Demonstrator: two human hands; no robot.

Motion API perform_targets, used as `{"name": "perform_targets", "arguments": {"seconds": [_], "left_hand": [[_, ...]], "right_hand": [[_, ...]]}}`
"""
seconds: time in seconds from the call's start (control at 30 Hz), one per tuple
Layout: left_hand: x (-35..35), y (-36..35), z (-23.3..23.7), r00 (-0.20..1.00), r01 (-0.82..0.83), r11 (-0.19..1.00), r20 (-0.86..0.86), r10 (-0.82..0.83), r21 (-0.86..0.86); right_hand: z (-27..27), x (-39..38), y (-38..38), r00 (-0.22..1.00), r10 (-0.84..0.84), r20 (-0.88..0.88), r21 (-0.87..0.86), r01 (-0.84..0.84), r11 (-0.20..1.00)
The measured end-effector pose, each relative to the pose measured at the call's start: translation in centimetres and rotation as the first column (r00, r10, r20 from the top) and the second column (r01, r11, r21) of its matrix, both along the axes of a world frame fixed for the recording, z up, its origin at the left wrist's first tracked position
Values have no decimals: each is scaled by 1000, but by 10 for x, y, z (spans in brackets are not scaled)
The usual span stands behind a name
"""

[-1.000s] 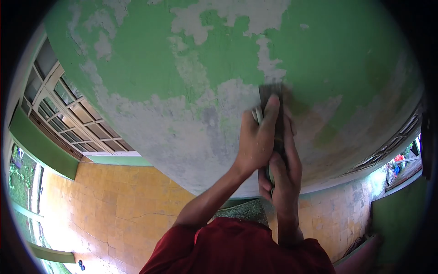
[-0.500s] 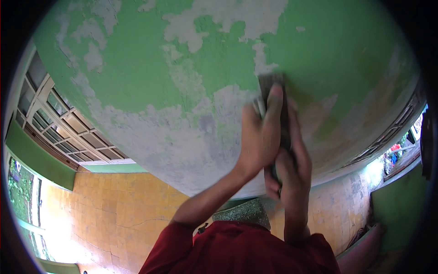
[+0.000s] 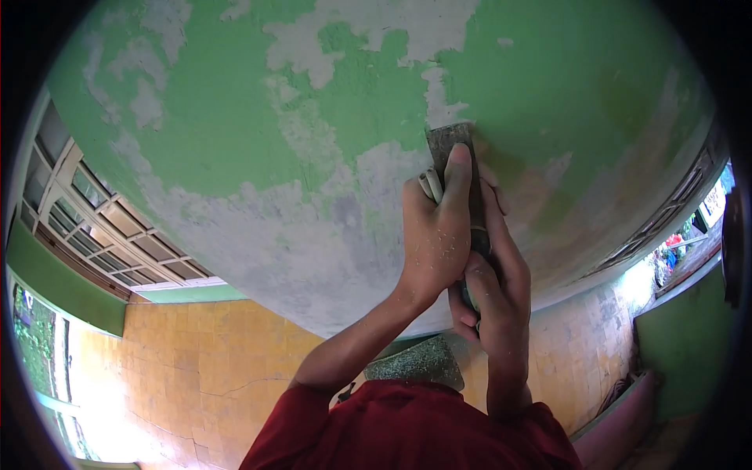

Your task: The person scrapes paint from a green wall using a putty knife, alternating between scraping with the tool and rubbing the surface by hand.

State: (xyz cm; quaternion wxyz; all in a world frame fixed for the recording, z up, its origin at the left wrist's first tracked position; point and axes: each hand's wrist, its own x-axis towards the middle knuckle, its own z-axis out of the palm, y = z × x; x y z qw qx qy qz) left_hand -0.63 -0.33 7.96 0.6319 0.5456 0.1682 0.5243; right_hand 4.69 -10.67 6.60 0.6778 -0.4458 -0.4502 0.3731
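A long dark scraper lies with its flat upper end against the green wall, at the lower edge of a bare grey patch. My left hand grips its upper part, thumb along the blade, with a small pale object between the fingers. Lower down, my right hand is wrapped round the handle. Paint flecks dot the back of my left hand. Large areas of the wall below and left are bare grey plaster.
White-framed windows stand at the left, above a yellow tiled floor. A speckled grey-green block is in front of my red shirt. At the lower right is a pinkish ledge by a green wall.
The wall has shifted slightly left in view. Both hands and the scraper appear a little further left, with the same grip, and look sharper than before.
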Motion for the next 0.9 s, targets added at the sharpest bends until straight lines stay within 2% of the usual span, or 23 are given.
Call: {"name": "perform_targets", "arguments": {"seconds": [0.1, 0.2, 0.27, 0.4, 0.47, 0.53, 0.6, 0.67, 0.73, 0.77, 0.9], "left_hand": [[0, -2, -13, 1000, 7, 1000, 3, -7, 16], [3, -2, -7, 999, -24, 995, 37, 28, -101], [-2, 7, 16, 1000, -7, 999, 20, 6, 48], [-4, -2, -10, 1000, 4, 998, 18, -3, -59], [-4, 4, -3, 1000, -14, 999, -14, 13, -44], [-7, 11, 14, 1000, 28, 998, 2, -28, 57], [-6, 6, 5, 1000, -5, 1000, -6, 5, 26], [-6, 7, 1, 999, -39, 999, 0, 39, 23], [-6, 5, 4, 999, -19, 1000, 31, 19, -5], [-8, 7, 9, 1000, -17, 1000, -23, 17, -1], [-9, 6, 0, 999, 21, 999, 37, -20, -30]], "right_hand": [[-13, -3, 0, 1000, -3, -1, -2, 3, 1000], [-9, -4, 2, 999, -34, 40, -27, 35, 999], [8, -4, 10, 1000, -10, 11, 58, 9, 998], [-11, -9, 3, 1000, -14, 15, 34, 14, 999], [-5, -12, 5, 997, -77, 17, 25, 76, 997], [8, -10, 13, 997, -74, 36, 56, 72, 996], [6, -11, 10, 997, -64, 47, 93, 59, 994], [-8, -11, 2, 1000, -22, 13, -12, 23, 1000], [9, -12, 3, 1000, -16, 8, -9, 16, 1000], [14, -12, 3, 1000, -6, -5, -25, 6, 1000], [-1, -13, 6, 1000, -8, -1, -12, 8, 1000]]}}
